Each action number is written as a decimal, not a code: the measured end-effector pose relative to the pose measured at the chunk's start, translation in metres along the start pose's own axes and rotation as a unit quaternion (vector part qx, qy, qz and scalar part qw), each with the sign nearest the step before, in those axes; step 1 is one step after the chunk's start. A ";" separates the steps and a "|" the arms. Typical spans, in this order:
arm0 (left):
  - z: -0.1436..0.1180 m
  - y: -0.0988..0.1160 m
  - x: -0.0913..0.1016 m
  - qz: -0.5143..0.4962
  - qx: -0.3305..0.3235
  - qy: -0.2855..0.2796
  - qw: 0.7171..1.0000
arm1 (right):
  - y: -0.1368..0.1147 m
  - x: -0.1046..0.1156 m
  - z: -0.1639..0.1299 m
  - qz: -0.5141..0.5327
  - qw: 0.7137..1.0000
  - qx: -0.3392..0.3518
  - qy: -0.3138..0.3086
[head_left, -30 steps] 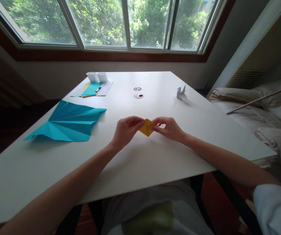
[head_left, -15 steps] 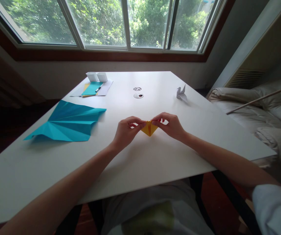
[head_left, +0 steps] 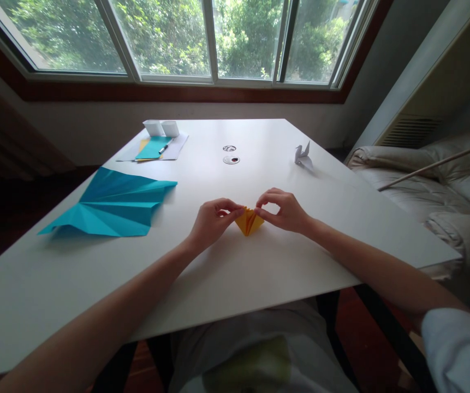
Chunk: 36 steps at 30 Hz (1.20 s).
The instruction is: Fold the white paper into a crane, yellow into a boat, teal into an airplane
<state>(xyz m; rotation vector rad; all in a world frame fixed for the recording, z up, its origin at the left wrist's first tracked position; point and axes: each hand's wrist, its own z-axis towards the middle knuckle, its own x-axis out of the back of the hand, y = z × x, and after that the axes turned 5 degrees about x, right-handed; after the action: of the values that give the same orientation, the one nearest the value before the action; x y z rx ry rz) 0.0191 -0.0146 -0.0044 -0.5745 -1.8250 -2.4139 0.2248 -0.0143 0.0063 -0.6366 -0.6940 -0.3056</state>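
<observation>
Hands pinch yellow paper (head_left: pixel 249 221) (creased, pointed).

1. The worktop (head_left: pixel 235 284) is white, smooth and rectangular, and it stands under a wide window.
2. A large pleated teal paper (head_left: pixel 112 204) lies on its left side, spread out like a fan.
3. At the far left edge lies a white sheet (head_left: pixel 177 148) with a smaller teal sheet (head_left: pixel 152 148) and a pen (head_left: pixel 163 148) on top; a yellow sheet (head_left: pixel 143 145) peeks out beneath.
4. Two small white boxes (head_left: pixel 161 128) stand just behind that stack.
5. Two round cable holes (head_left: pixel 231 154) sit near the middle, far side.
6. A white folded paper crane (head_left: pixel 302 155) stands at the far right.
7. A small folded yellow paper (head_left: pixel 249 221) touches the worktop near the middle.
</observation>
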 end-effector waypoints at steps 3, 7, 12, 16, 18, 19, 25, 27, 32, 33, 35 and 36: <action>0.000 0.001 0.000 0.017 -0.010 0.001 1.000 | 0.000 0.000 0.000 -0.012 1.000 0.015 0.001; -0.002 0.004 -0.002 0.053 -0.032 0.004 0.998 | -0.004 0.000 0.000 -0.044 0.999 0.017 0.002; -0.004 0.008 -0.003 0.112 -0.069 0.009 0.991 | -0.007 0.003 0.001 -0.058 0.998 0.032 -0.004; -0.005 0.008 0.001 0.192 -0.142 -0.002 0.971 | -0.004 0.007 0.001 -0.043 0.996 0.064 -0.036; -0.005 0.007 0.002 0.227 -0.170 -0.013 0.959 | -0.001 0.007 0.001 -0.045 0.996 0.069 -0.038; -0.005 0.006 0.003 0.240 -0.177 -0.015 0.954 | 0.000 0.007 0.001 -0.047 0.996 0.069 -0.037; -0.005 0.004 0.001 0.271 -0.177 0.001 0.946 | 0.002 0.005 0.000 -0.058 0.996 0.053 -0.047; -0.005 0.004 0.000 0.278 -0.177 0.017 0.944 | 0.001 0.004 0.000 -0.066 0.996 0.048 -0.047; -0.006 0.008 -0.001 0.337 -0.205 0.030 0.919 | -0.003 0.000 0.000 -0.080 0.995 0.043 -0.033; -0.007 0.009 -0.001 0.346 -0.211 0.030 0.913 | -0.004 0.000 0.000 -0.081 0.995 0.041 -0.032; -0.007 0.009 -0.002 0.359 -0.220 0.032 0.906 | -0.005 -0.002 0.000 -0.079 0.996 0.031 -0.033; -0.007 0.009 -0.002 0.364 -0.223 0.033 0.904 | -0.005 -0.003 0.000 -0.076 0.996 0.025 -0.033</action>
<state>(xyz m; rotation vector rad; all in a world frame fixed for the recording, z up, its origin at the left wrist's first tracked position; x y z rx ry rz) 0.0216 -0.0242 0.0018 -0.9730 -0.7770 -2.2277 0.2210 -0.0179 0.0064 -0.5498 -0.8133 -0.4087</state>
